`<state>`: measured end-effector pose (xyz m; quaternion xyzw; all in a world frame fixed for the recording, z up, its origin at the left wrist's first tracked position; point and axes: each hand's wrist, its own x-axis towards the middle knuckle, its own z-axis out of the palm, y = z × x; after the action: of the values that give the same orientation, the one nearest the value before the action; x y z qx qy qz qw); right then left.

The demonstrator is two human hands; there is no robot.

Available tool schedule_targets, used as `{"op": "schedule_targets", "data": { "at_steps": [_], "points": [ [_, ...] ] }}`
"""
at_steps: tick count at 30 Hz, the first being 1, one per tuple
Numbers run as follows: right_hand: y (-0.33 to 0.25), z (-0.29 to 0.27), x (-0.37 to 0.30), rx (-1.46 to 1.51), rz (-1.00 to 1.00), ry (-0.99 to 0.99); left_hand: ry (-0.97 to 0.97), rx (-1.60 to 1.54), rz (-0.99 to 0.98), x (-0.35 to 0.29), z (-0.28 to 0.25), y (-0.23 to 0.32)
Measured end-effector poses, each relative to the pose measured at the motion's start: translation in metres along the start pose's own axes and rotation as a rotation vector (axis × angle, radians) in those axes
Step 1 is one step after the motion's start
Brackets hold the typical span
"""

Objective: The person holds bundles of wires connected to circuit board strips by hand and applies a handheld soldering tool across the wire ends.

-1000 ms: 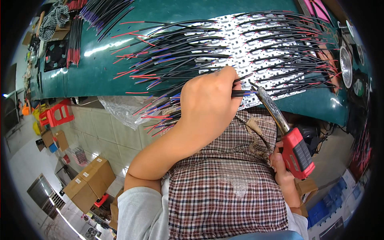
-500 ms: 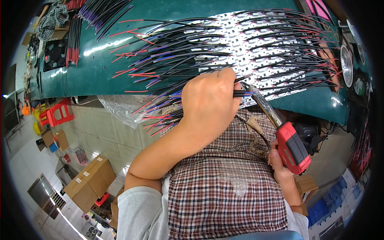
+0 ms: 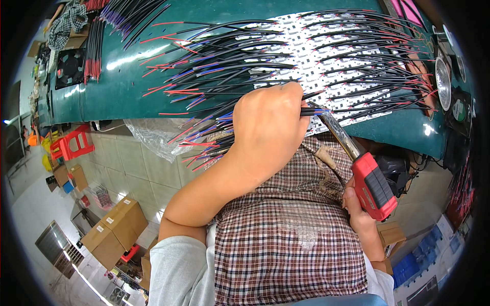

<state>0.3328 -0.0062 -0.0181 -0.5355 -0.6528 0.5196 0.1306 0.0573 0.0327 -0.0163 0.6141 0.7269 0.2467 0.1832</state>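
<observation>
My left hand (image 3: 270, 127) is closed on a black-sheathed cable (image 3: 308, 111), whose blue and red wire ends stick out to the right. My right hand (image 3: 359, 211), lower on the right, grips the handle of a red and black soldering iron (image 3: 375, 186). The iron's metal shaft slants up and left, and its tip is close to the wire ends at the near edge of the white circuit boards (image 3: 308, 61). Whether the tip touches a wire or a board cannot be made out. Black cables (image 3: 214, 71) fan out from both sides of the boards.
The boards lie on a green tabletop (image 3: 127, 97). More cable bundles (image 3: 127, 15) and a black fan (image 3: 70, 69) are at the far left. A round metal dish (image 3: 441, 84) stands at the right. Clear plastic (image 3: 158, 140) hangs below the table edge, near a red stool (image 3: 76, 145).
The held cable's end has shifted slightly up, away from me, and now overlaps the iron near its tip. The iron's handle has barely moved.
</observation>
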Motion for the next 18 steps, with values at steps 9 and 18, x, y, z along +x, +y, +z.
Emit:
{"op": "schedule_targets", "data": {
  "at_steps": [9,18],
  "points": [
    [-0.0008,0.0059,-0.0046,0.057,0.002,0.064,-0.032,0.019,-0.002,0.003,-0.0003,-0.0004],
    [0.0005,0.0004,-0.0073,0.107,0.07,0.022,-0.053,0.055,-0.017,0.0033,-0.0021,-0.0003]
  ]
}}
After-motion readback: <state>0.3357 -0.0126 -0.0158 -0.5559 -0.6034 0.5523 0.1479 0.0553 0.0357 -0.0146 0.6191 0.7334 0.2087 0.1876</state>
